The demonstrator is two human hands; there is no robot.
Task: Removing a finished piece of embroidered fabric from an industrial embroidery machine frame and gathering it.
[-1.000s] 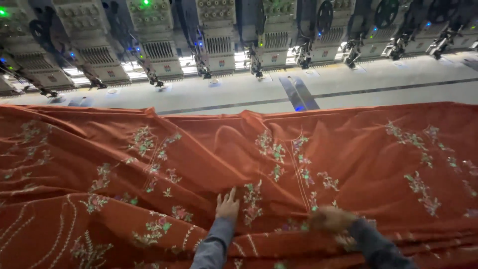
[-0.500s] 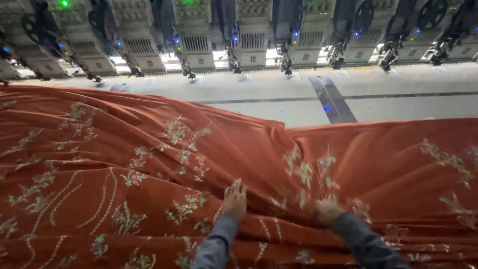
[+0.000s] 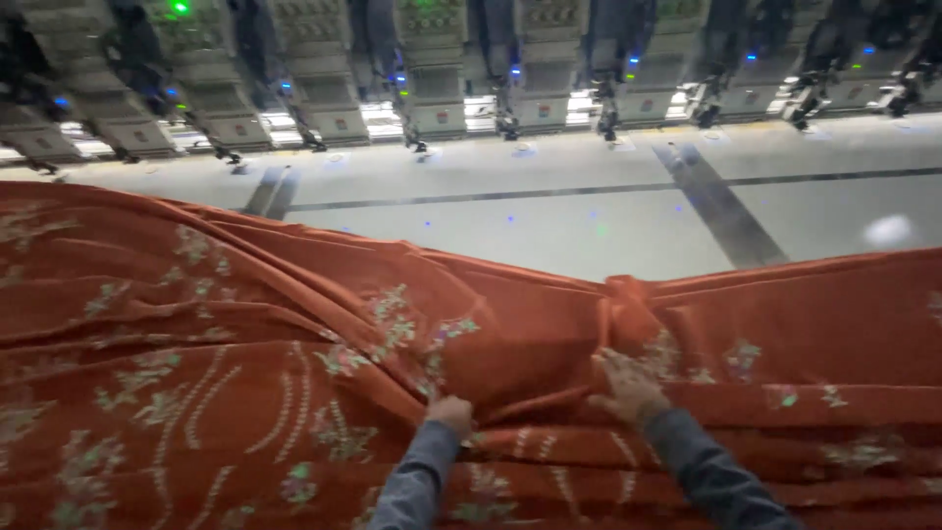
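The person is bunching a large rust-orange embroidered cloth (image 3: 245, 373) that is lying spread over the pale counter (image 3: 549, 221) below a row of embroidery machine heads (image 3: 432, 69). The left hand (image 3: 451, 414) is closing into a fist on a fold, while the right hand (image 3: 628, 388) is pressing down with fingers spread, beside a gathered ridge. Judging by this, gathering is under way; a next move would be calling for firmer purchase on the ridge.

A long row of embroidery machine heads (image 3: 442, 69) runs along the top, with small green and blue lights. Below lies a pale grey desk (image 3: 549, 211) with dark stripes.
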